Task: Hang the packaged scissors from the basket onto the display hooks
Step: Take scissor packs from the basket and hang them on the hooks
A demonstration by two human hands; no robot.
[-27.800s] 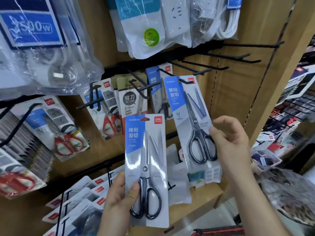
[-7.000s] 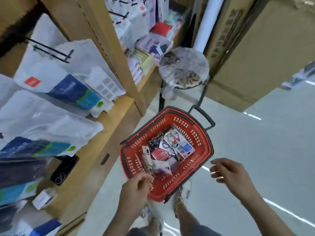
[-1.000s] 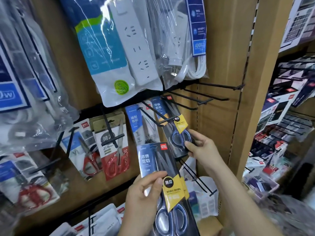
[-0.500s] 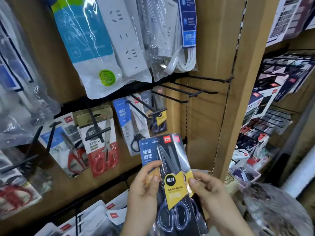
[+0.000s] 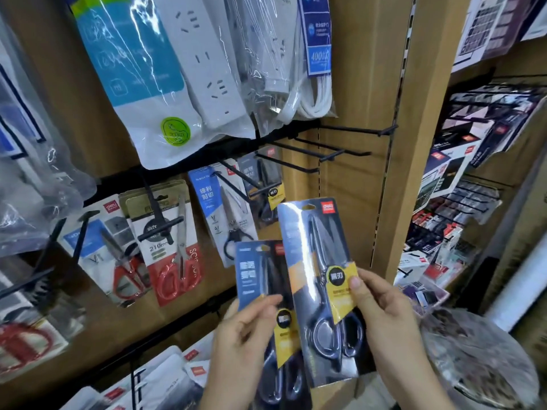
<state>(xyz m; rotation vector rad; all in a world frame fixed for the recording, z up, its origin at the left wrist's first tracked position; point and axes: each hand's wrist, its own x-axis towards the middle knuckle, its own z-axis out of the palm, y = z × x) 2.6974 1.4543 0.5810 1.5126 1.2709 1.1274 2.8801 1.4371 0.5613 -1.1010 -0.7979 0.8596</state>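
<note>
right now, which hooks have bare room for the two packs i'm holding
Free: the bare hooks between the hung black scissors pack and the wooden upright, under the power strip bags. Crowded: the hooks leftward, holding the blue pack and red-handled scissors.

Raised side by side, the left hand (image 5: 245,329) pinches the smaller pack (image 5: 254,267), the right hand (image 5: 381,309) the larger pack (image 5: 313,247).
</note>
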